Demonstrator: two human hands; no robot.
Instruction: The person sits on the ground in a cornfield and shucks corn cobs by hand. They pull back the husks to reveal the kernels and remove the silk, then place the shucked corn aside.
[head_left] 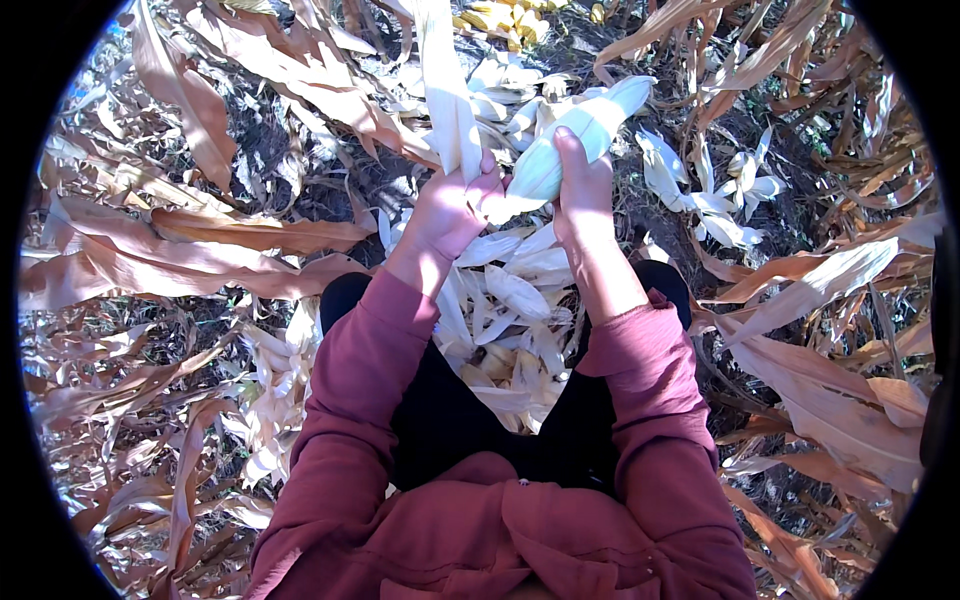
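**Gripping a husk-wrapped ear of corn (540, 172) in bent fingers**

Wearing a maroon shirt (580, 535) and black trousers (440, 410), both on the near side of the ear of corn, with knees parted. Heaped between those knees, just nearer than the ear: loose white husks (515, 295).

Pinching the lower end of a long, pale husk strip (447, 90) in the left hand (455, 205), fingers curled in, right at the ear's near left end. Cannot tell whether also clasping the ear there. Closing the right hand (585, 190) round the ear's right side, thumb pressed on top, other fingers mostly hidden.

Sheathed all round in pale green-white husk, with any kernels inside out of sight. Slanting along its length from the left fingers away to the right, and ending there in a tapered free end. Cannot tell which is the stalk end.

Lying right of the ear: another clump of husks (715, 195). Spread left and right of it: dry brown leaves (180, 105). Farthest beyond it, partly cut off: yellow corn (505, 20).
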